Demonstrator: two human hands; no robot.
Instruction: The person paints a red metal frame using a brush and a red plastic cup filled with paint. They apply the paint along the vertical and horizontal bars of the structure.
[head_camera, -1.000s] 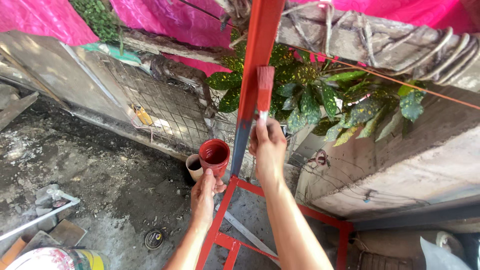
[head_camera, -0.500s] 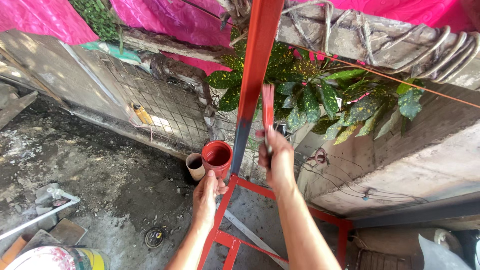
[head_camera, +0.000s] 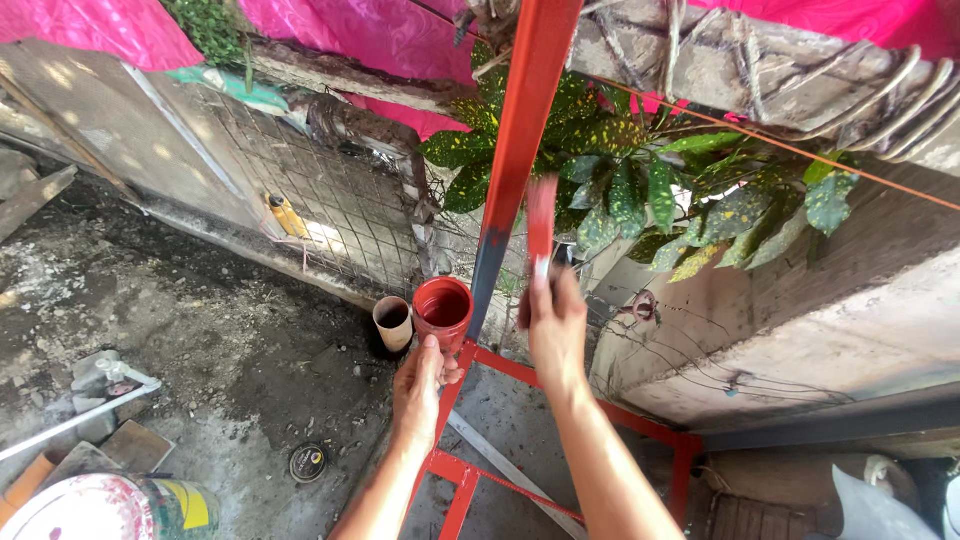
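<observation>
1. Outdoors, a person's right hand (head_camera: 556, 322) grips a red-coated paintbrush (head_camera: 541, 222), its bristles blurred, just beside a tall red metal post (head_camera: 520, 140).
2. Below, the left hand (head_camera: 425, 380) is closed around a small cup of red paint (head_camera: 443, 309), held against the post's lower, still-dark section.
3. A speckled green plant (head_camera: 650, 200) hangs behind the post; a paint bucket (head_camera: 110, 508) sits on the dirt floor (head_camera: 180, 330).

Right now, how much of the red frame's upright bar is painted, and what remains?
Done: the upper stretch of the upright bar is red, as are the lower frame rails. In hand: the right hand holds a red-loaded brush beside the bar; the left hand holds the red paint cup. Left: a dark grey unpainted patch low on the bar.
</observation>
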